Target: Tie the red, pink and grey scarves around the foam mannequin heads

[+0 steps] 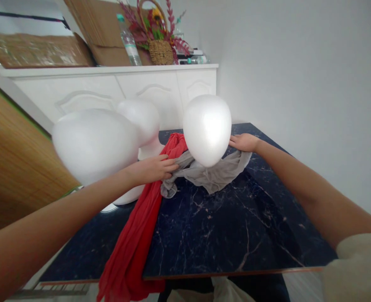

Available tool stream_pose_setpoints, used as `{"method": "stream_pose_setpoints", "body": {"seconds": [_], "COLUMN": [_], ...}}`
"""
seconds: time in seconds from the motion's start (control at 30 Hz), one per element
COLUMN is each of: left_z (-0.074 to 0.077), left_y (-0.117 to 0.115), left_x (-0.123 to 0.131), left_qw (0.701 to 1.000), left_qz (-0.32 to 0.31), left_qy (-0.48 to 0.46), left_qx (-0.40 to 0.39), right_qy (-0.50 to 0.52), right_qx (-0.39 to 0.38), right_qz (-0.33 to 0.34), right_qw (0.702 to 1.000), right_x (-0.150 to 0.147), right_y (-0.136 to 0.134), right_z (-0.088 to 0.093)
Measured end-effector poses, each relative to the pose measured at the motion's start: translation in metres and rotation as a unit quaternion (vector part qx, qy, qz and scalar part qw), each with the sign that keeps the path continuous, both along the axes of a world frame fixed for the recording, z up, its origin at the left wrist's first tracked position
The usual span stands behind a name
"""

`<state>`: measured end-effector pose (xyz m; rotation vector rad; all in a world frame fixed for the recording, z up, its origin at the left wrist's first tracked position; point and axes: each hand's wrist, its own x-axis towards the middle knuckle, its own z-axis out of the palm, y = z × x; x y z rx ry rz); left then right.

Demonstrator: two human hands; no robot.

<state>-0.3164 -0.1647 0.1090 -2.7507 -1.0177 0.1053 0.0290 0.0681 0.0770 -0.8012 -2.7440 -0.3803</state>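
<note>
A white, smooth mannequin head stands upright on the dark table, with a thin grey scarf loosely bunched around its base. My left hand has its fingers closed on the scarf's gathered left part. On the other side, my right hand reaches in with outstretched fingers at the head's edge, over the scarf's right part; its fingertips are partly hidden. Beside my left hand, a long red scarf runs across the table and hangs over the front edge.
Two more white mannequin heads, one near and one farther back, crowd the left side. Behind the marbled table stands a white cabinet bearing cardboard boxes, a plastic bottle and a flower basket. A wall rises at right.
</note>
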Motion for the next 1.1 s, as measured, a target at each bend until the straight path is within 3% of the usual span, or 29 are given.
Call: {"method": "stream_pose_setpoints", "body": {"seconds": [0.1,0.23,0.37,0.5,0.6,0.7,0.77,0.93,1.1], "left_z": [0.005,0.010,0.003,-0.008,-0.019,-0.032,-0.039,-0.044,-0.041], "left_y": [0.003,0.006,0.008,-0.001,-0.011,-0.012,-0.009,0.000,0.008], "left_x": [-0.001,0.009,0.024,0.039,0.050,0.058,0.059,0.050,0.035], "left_qw": [0.993,0.979,0.987,0.989,0.985,0.980,0.978,0.980,0.982], "left_qz": [0.017,0.037,0.027,0.061,0.122,0.163,0.176,0.176,0.173], "left_qy": [0.109,0.177,0.124,0.095,0.078,0.065,0.067,0.055,0.044], "left_qx": [0.043,0.096,0.100,0.094,0.094,0.093,0.088,0.070,0.057], "right_qy": [-0.146,-0.188,-0.128,0.003,0.093,0.049,0.007,-0.092,-0.125], "right_qx": [0.052,0.080,0.020,0.025,0.002,-0.062,-0.074,-0.069,-0.090], "right_qz": [0.041,0.000,-0.094,-0.154,-0.084,0.039,0.044,0.023,0.051], "right_qw": [0.987,0.979,0.987,0.988,0.992,0.996,0.996,0.993,0.987], "right_x": [0.009,0.007,-0.003,-0.007,-0.015,-0.038,-0.058,-0.078,-0.032], "right_y": [-0.001,-0.011,-0.026,-0.063,-0.113,-0.160,-0.176,-0.170,-0.153], "right_z": [0.009,0.010,-0.001,-0.006,-0.008,-0.016,-0.024,-0.034,-0.028]}}
